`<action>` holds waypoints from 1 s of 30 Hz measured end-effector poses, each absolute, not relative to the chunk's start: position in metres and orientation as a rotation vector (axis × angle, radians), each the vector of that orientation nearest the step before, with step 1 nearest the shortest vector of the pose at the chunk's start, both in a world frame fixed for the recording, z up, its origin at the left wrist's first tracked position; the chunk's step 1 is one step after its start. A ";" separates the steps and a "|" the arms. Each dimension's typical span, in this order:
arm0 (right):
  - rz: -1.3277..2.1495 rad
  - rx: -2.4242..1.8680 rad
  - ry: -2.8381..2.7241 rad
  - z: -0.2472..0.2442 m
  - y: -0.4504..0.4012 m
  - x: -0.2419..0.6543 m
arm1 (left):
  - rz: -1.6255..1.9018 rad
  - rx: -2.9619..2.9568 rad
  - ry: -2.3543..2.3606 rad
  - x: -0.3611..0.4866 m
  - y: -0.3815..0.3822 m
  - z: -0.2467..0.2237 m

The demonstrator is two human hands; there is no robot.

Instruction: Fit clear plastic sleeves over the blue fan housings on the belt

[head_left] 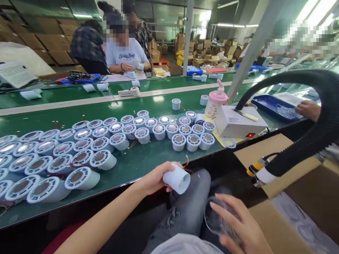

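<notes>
My left hand [159, 178] is closed around a light-blue cylindrical housing [178, 180] in front of the bench edge, over my knee. Red and yellow wires stick out behind the housing, and its open end faces right and down. Lower right, my right hand [235, 222] grips a clear plastic round part [215, 215], blurred by motion; its exact kind cannot be made out. The two hands are apart. Many similar light-blue housings [102, 159] with round metallic centres stand in rows on the green bench to the left and ahead.
A white box with a red switch [242, 121] stands at the bench edge beside a pink-lidded cup [216, 100]. A black flexible hose [304, 141] arches over the right side, above an open cardboard box [299, 190]. A co-worker's hand [309, 110] is at a blue tray [275, 106].
</notes>
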State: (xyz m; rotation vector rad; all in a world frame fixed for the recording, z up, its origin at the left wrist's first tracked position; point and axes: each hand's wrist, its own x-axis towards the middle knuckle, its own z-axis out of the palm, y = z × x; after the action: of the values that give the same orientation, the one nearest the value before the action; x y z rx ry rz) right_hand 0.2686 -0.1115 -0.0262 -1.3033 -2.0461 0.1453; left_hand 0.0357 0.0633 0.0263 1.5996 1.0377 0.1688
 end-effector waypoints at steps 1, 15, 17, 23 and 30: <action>0.103 -1.308 -2.078 -0.023 -0.103 0.260 | 0.119 1.465 0.964 0.040 0.059 0.020; 0.491 -1.660 -1.954 -0.012 -0.062 0.241 | 0.282 2.058 0.716 0.052 0.036 0.018; 0.702 -1.591 -1.823 -0.011 -0.063 0.242 | 0.370 2.008 0.713 0.051 0.035 0.010; 1.026 -1.468 -1.395 -0.002 -0.063 0.248 | 0.471 1.997 0.596 0.048 0.039 -0.014; 1.212 -1.315 -1.003 -0.007 -0.056 0.255 | 0.320 1.667 0.483 0.050 0.034 -0.013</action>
State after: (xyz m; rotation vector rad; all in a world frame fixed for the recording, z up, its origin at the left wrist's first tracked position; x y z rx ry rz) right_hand 0.2546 -0.0559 -0.0065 -1.3151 -1.0030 1.2124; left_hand 0.0501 0.0339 -0.0126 1.6672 0.4833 0.3199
